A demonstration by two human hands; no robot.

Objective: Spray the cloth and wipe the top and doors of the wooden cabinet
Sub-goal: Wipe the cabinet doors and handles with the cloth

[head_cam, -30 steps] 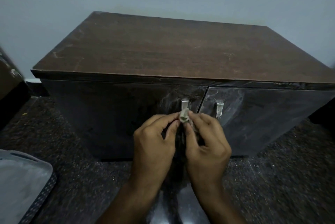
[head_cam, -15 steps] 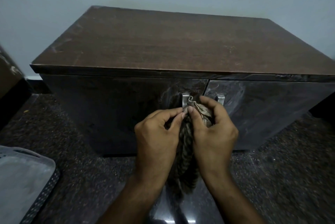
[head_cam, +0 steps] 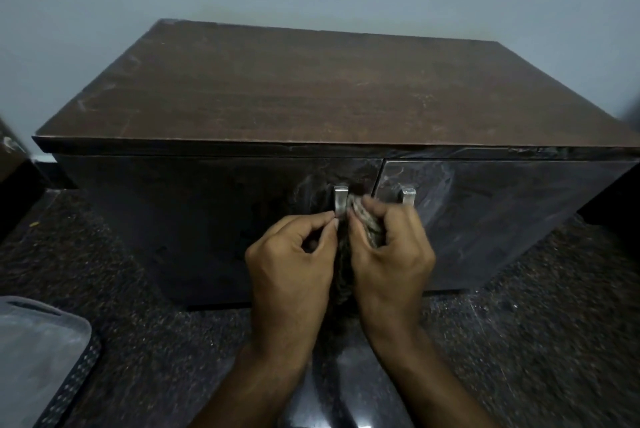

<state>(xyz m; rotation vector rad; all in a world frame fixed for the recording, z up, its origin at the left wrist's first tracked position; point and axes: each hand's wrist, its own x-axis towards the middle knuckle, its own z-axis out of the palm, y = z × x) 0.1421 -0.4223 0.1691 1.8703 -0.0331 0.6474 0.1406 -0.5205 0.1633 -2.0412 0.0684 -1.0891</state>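
Centrally, lower middle of the frame: left hand (head_cam: 291, 265) with fingers curled, thumb and forefinger pinching the edge of the cloth (head_cam: 363, 220); right hand (head_cam: 391, 254) curled round the bunched cloth, the rest hanging dark between the two wrists. Directly behind, the cloth sits against the left door handle (head_cam: 340, 201), with the right door handle (head_cam: 408, 195) just beside. Outward: wooden cabinet (head_cam: 311, 92) filling the centre on a dark speckled floor (head_cam: 138, 341); grey perforated basket (head_cam: 41, 358) at lower left.
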